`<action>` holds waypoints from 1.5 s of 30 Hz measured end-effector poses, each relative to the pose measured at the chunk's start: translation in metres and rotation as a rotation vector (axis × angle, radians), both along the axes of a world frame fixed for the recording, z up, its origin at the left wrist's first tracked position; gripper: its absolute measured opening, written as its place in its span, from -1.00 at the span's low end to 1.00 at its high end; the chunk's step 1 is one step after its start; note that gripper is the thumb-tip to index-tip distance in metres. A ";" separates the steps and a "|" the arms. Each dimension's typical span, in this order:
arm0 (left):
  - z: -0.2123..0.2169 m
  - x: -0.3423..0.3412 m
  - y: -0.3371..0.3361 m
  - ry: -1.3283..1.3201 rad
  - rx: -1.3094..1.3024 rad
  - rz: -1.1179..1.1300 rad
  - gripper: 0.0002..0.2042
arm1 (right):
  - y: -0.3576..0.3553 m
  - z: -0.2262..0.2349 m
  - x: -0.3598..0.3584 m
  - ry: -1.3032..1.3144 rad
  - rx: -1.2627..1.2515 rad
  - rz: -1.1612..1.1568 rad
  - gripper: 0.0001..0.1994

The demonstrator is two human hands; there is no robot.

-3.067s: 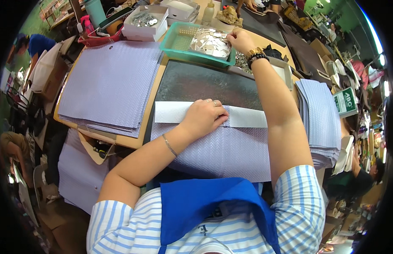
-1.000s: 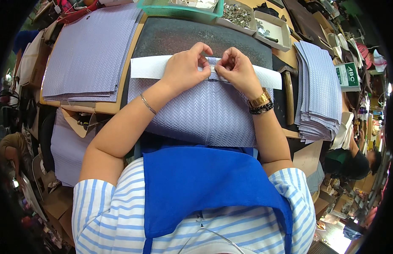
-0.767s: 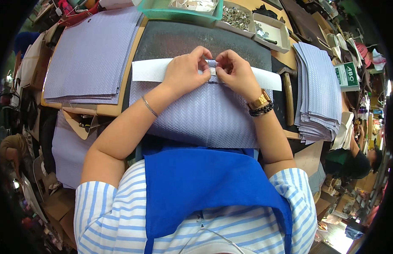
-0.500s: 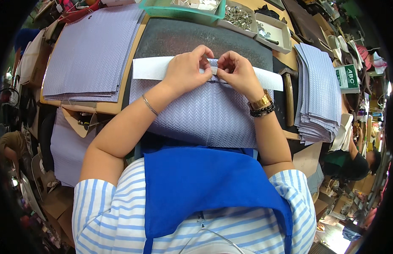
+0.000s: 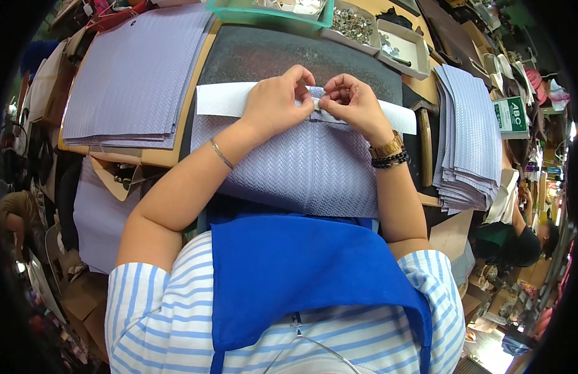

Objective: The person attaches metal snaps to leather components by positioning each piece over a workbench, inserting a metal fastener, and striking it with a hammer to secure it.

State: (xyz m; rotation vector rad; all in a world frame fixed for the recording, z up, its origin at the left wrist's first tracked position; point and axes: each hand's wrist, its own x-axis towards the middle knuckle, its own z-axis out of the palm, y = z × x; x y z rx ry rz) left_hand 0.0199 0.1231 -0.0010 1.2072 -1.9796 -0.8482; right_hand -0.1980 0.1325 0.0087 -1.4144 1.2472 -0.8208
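A lavender sheet with a woven, herringbone-like texture (image 5: 276, 165) lies in front of me, with a seam running down its middle. Along its far edge stretches a long white strip (image 5: 220, 100). Both hands meet over that edge, at the top of the seam. My left hand (image 5: 271, 105) is closed, thumb and forefinger pinched at a small white piece (image 5: 316, 105). From the other side my right hand (image 5: 359, 111) pinches at the same piece, its remaining fingers curled. The fingertips cover much of it, so its exact kind is unclear.
A black work board (image 5: 283, 53) lies beneath. A hammer (image 5: 425, 146) rests at the right, beside a stack of lavender sheets (image 5: 466, 137). Another stack (image 5: 136, 81) lies left. At the back are a green tray (image 5: 270, 15) and boxes of metal parts (image 5: 351, 28). Co-workers are at both sides.
My right hand has shifted slightly right, its forefinger lifting and curling away from the thumb a little. My left hand stays nearly in place.
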 end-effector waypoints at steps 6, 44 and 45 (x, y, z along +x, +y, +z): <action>0.000 -0.002 -0.002 0.003 -0.003 -0.001 -0.72 | -0.003 0.000 -0.001 -0.015 0.020 -0.019 -0.70; -0.008 0.003 0.002 0.102 -0.163 -0.063 -0.84 | -0.015 0.011 -0.001 0.293 -0.097 0.147 -0.75; -0.010 0.004 0.002 0.096 -0.150 -0.061 -0.84 | -0.013 0.010 -0.001 0.286 -0.084 0.150 -0.75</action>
